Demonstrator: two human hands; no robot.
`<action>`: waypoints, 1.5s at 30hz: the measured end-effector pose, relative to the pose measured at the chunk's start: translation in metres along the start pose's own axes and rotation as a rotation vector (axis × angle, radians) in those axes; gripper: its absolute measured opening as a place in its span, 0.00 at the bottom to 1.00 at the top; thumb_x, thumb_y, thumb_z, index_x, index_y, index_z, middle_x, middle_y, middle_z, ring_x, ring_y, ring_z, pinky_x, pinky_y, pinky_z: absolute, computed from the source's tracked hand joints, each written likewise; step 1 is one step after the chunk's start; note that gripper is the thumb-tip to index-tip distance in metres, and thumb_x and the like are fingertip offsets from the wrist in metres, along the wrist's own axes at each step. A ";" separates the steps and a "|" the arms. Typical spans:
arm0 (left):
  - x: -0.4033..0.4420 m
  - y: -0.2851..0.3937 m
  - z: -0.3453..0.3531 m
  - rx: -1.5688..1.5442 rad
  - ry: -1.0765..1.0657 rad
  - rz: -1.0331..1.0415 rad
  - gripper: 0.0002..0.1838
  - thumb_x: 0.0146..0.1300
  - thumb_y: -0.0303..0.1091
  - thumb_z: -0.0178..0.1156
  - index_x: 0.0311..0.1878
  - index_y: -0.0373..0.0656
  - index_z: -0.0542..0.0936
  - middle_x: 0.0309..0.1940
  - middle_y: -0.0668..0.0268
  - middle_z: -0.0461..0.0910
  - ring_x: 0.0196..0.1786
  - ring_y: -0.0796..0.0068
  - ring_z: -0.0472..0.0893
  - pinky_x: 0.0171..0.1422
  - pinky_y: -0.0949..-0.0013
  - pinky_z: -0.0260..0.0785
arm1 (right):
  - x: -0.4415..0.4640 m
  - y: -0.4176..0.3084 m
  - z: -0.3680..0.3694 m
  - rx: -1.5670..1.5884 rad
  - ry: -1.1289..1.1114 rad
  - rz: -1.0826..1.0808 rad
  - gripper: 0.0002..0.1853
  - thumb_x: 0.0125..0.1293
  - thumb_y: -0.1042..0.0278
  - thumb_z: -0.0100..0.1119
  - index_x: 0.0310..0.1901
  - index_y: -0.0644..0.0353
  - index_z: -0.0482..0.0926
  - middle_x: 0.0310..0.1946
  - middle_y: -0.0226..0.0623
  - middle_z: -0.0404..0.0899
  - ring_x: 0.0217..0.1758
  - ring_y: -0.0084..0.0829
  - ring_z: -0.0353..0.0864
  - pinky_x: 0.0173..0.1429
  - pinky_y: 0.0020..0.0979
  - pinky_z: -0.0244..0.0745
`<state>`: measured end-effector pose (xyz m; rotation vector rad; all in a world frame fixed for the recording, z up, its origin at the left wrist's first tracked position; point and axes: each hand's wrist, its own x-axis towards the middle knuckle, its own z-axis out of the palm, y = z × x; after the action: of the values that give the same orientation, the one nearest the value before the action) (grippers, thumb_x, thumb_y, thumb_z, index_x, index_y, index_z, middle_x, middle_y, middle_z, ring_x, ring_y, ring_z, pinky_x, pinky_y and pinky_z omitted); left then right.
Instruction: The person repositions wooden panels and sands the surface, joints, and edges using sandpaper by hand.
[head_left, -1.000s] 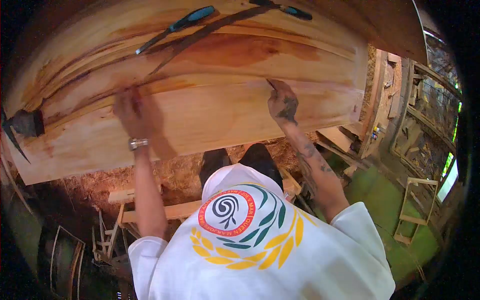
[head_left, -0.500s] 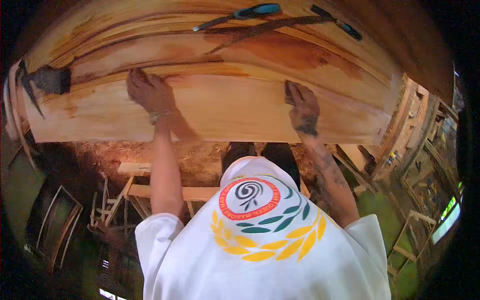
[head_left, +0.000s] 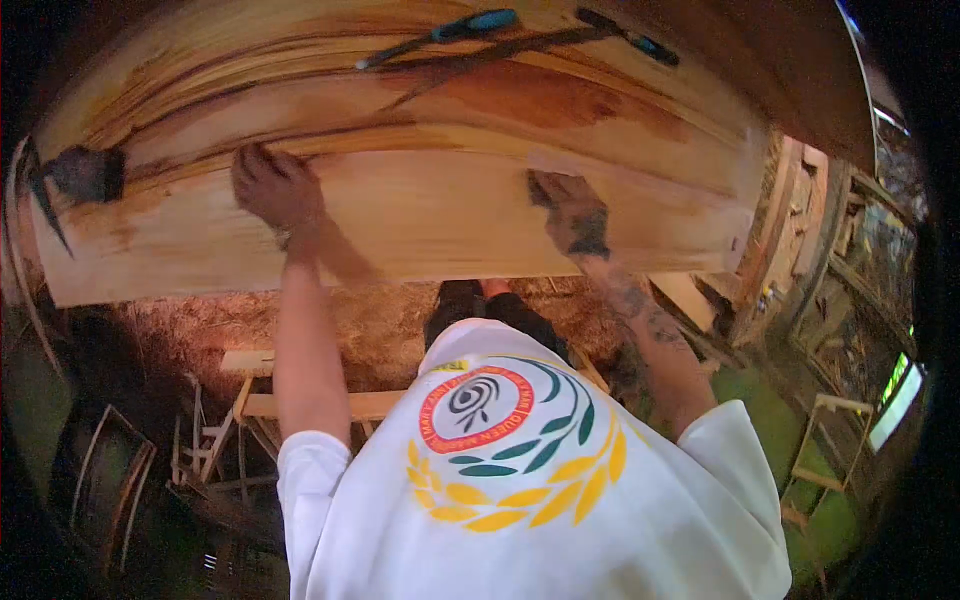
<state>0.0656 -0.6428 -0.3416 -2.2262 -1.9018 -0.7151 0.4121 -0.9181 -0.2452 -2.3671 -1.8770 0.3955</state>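
A wide wooden board [head_left: 440,230] with brown streaks lies across the view. My left hand [head_left: 275,190] rests on its left part, fingers bent and pressed together at a dark curved line; whatever is under them is hidden. On the right part, my right hand [head_left: 575,215] grips a small dark piece [head_left: 540,186] against the wood. Beyond the hands lie a blue-handled tool [head_left: 475,25], a second blue-handled tool [head_left: 652,46] and a long dark tapered strip [head_left: 500,53]. A dark blocky object [head_left: 88,174] with a pointed part sits at the far left.
Wooden frames [head_left: 832,440] stand at the lower right, and more wooden pieces at the lower left. A light wooden bar [head_left: 375,405] runs below the board's near edge. Shavings [head_left: 230,325] cover the ground there. A dark brown panel [head_left: 800,70] fills the upper right.
The camera view has shifted back and forth. Against the board, my left hand has moved left since half a second ago, and my right hand slightly left too. The tools lie where they were.
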 end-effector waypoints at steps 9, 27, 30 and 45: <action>0.005 0.009 -0.013 -0.095 -0.062 -0.138 0.27 0.67 0.42 0.56 0.66 0.35 0.74 0.65 0.44 0.75 0.71 0.40 0.70 0.76 0.37 0.56 | 0.024 0.019 0.026 -0.030 0.001 0.106 0.22 0.71 0.73 0.53 0.64 0.49 0.83 0.58 0.39 0.85 0.61 0.45 0.82 0.65 0.43 0.78; 0.015 0.004 0.001 -0.089 -0.102 -0.077 0.26 0.64 0.40 0.57 0.62 0.34 0.79 0.58 0.45 0.81 0.65 0.44 0.77 0.71 0.44 0.66 | -0.010 0.046 0.036 -0.061 0.183 -0.010 0.17 0.72 0.70 0.51 0.56 0.59 0.86 0.56 0.42 0.86 0.60 0.47 0.83 0.60 0.45 0.79; 0.001 0.007 0.002 -0.020 -0.057 -0.060 0.27 0.68 0.44 0.56 0.65 0.38 0.77 0.66 0.51 0.75 0.71 0.47 0.71 0.74 0.41 0.60 | -0.014 0.046 0.036 0.019 0.272 0.096 0.22 0.63 0.77 0.57 0.60 0.60 0.83 0.61 0.45 0.82 0.64 0.50 0.79 0.66 0.50 0.75; 0.004 0.003 0.003 0.065 -0.024 -0.009 0.23 0.69 0.45 0.58 0.61 0.41 0.80 0.62 0.50 0.79 0.64 0.45 0.77 0.66 0.39 0.69 | -0.009 0.004 0.049 -0.014 0.276 0.119 0.24 0.59 0.67 0.65 0.60 0.56 0.84 0.58 0.41 0.84 0.63 0.49 0.80 0.67 0.49 0.75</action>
<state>0.0699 -0.6385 -0.3417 -2.1989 -1.9182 -0.6209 0.4010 -0.9321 -0.2915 -2.4035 -1.6287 0.0583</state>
